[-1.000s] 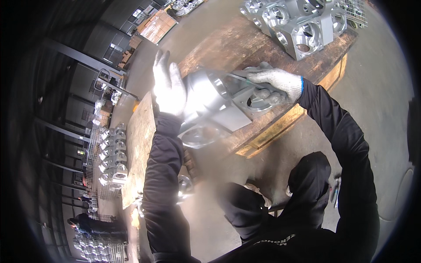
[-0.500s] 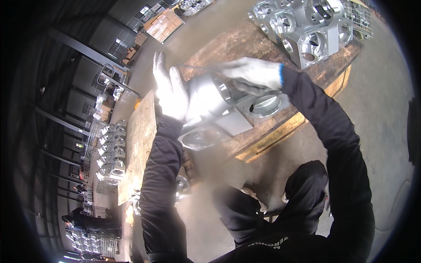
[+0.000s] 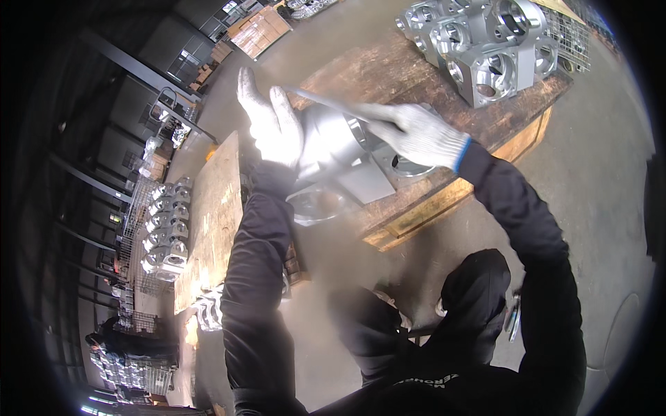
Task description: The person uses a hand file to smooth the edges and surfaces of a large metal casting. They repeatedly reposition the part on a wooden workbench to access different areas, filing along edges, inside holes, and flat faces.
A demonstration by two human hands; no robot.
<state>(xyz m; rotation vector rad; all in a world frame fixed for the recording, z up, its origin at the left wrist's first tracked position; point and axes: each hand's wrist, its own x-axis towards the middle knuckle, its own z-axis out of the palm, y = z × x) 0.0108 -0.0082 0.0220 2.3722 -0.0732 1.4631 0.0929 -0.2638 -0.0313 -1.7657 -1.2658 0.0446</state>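
Right hand has shifted leftward across the work since a second ago, and the long, thin grey tool it grips now reaches over toward the left thumb; the left hand holds much the same place at the left end of the silver metal casting. Both hands wear pale knitted gloves, the right with a blue cuff edge; the left is flat and upright, fingers together, thumb parted, its palm side against the casting; the right is closed round the tool — fingertips partly hidden, tool blurred, so whether its edge touches metal cannot be told. Casting lies on a worn wooden bench, between the two hands, its cylindrical body glaring brightly beside a squared flange; a round opening faces the near side. At the far right end of the bench sits a cluster of similar castings; a wire basket stands just beyond; further left, past a wooden board, castings stand in rows.
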